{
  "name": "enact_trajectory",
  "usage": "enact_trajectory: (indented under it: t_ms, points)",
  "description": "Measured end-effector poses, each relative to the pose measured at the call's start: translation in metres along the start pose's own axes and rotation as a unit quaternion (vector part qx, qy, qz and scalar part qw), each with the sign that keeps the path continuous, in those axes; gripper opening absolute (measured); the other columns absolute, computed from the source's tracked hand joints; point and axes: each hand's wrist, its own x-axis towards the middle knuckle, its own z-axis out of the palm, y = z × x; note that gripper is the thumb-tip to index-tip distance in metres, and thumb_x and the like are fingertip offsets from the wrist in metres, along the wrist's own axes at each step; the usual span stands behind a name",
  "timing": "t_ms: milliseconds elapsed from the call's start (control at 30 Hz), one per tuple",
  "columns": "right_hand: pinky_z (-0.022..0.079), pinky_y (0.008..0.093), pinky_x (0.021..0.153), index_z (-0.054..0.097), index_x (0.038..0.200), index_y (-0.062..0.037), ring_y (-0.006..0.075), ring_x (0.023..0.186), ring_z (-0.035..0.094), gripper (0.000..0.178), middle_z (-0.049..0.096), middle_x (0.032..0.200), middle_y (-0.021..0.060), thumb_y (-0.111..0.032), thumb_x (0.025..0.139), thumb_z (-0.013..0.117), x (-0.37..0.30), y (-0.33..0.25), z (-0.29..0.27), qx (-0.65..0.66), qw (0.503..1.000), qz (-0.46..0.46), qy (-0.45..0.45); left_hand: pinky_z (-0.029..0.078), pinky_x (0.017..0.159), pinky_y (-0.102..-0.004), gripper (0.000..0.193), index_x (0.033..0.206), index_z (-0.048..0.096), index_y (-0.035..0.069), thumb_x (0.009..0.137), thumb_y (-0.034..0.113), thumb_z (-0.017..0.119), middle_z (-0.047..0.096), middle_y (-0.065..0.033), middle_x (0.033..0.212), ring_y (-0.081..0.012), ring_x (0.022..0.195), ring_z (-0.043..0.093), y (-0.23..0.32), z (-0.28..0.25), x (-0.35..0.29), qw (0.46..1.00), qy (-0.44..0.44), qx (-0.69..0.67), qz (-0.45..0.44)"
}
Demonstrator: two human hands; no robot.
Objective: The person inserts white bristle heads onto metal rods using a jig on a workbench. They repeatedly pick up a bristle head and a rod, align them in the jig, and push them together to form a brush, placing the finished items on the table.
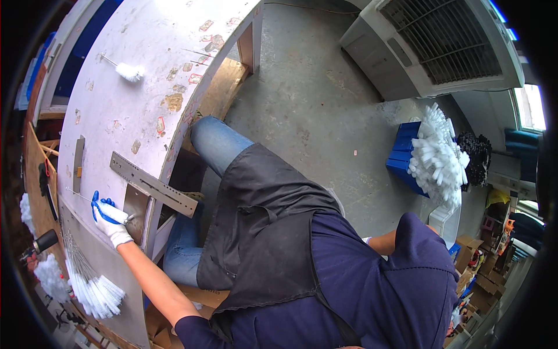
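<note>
My left hand (109,223), in a white glove with blue-coated fingertips, is closed around a white bottle brush (116,214) at the table's edge. The brush's thin wire stem sticks out past my fingers to the left. Close to this hand lies a flat metal bar with holes (152,184), fixed across the table edge. A small upright metal strip (79,157) stands beyond it. My right arm is bent at my side; only a sliver of a white glove on my right hand (366,239) shows, with its fingers hidden behind my body.
One loose white brush (129,72) lies on the scuffed white table (110,110). A bundle of wire-stemmed brushes (96,291) lies at lower left. On the floor at right stands a blue bin (402,154) heaped with white brushes, below a large grey air cooler (383,58).
</note>
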Motion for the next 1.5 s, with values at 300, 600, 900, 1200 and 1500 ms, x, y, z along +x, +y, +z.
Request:
enact_trajectory:
  t_ms: [300, 600, 900, 1200, 1500]
  points:
    - [0.055, 0.0502, 0.086, 0.062, 0.128, -0.0008, 0.0352, 0.102, 0.069, 0.082, 0.067, 0.119, 0.0242, -0.073, 0.095, 0.039, -0.007, -0.008, 0.000, -0.044, 0.999, 0.004, 0.012, 0.047, 0.070, -0.0280, 0.039, 0.130, 0.064, 0.009, 0.105, 0.033, 0.048, 0.058, 0.0000, 0.084, -0.0125, 0.077, 0.056, -0.001, 0.000, -0.001, 1.000, 0.004, -0.001, 0.004]
    - [0.056, 0.0490, 0.083, 0.063, 0.125, -0.0012, 0.0342, 0.099, 0.069, 0.079, 0.068, 0.116, 0.0232, -0.071, 0.095, 0.040, -0.012, -0.012, 0.001, -0.073, 0.997, 0.008, 0.018, 0.048, 0.070, -0.0282, 0.039, 0.130, 0.065, 0.009, 0.104, 0.034, 0.048, 0.059, 0.0000, 0.083, -0.0126, 0.077, 0.057, -0.002, -0.004, 0.001, 1.000, 0.000, -0.004, 0.011]
    - [0.056, 0.0478, 0.081, 0.063, 0.123, -0.0015, 0.0333, 0.095, 0.069, 0.076, 0.068, 0.113, 0.0223, -0.069, 0.095, 0.041, -0.017, -0.016, 0.001, -0.100, 0.995, 0.014, 0.018, 0.048, 0.070, -0.0284, 0.040, 0.130, 0.065, 0.008, 0.104, 0.034, 0.049, 0.058, 0.0002, 0.082, -0.0133, 0.075, 0.056, -0.003, -0.002, 0.003, 1.000, 0.005, -0.007, 0.011]
    - [0.056, 0.0466, 0.078, 0.064, 0.121, -0.0018, 0.0323, 0.092, 0.070, 0.073, 0.069, 0.110, 0.0213, -0.067, 0.096, 0.042, -0.020, -0.023, -0.001, -0.130, 0.991, 0.018, 0.021, 0.047, 0.069, -0.0283, 0.040, 0.130, 0.065, 0.008, 0.104, 0.034, 0.050, 0.057, 0.0003, 0.082, -0.0132, 0.074, 0.056, -0.004, -0.006, 0.004, 1.000, -0.001, -0.014, 0.009]
    - [0.056, 0.0454, 0.076, 0.065, 0.118, -0.0022, 0.0313, 0.089, 0.070, 0.070, 0.069, 0.107, 0.0203, -0.065, 0.096, 0.043, -0.025, -0.026, -0.001, -0.158, 0.987, 0.025, 0.021, 0.047, 0.069, -0.0280, 0.039, 0.129, 0.066, 0.008, 0.104, 0.034, 0.050, 0.058, 0.0003, 0.082, -0.0128, 0.074, 0.056, -0.003, -0.004, 0.003, 1.000, 0.004, -0.024, 0.006]
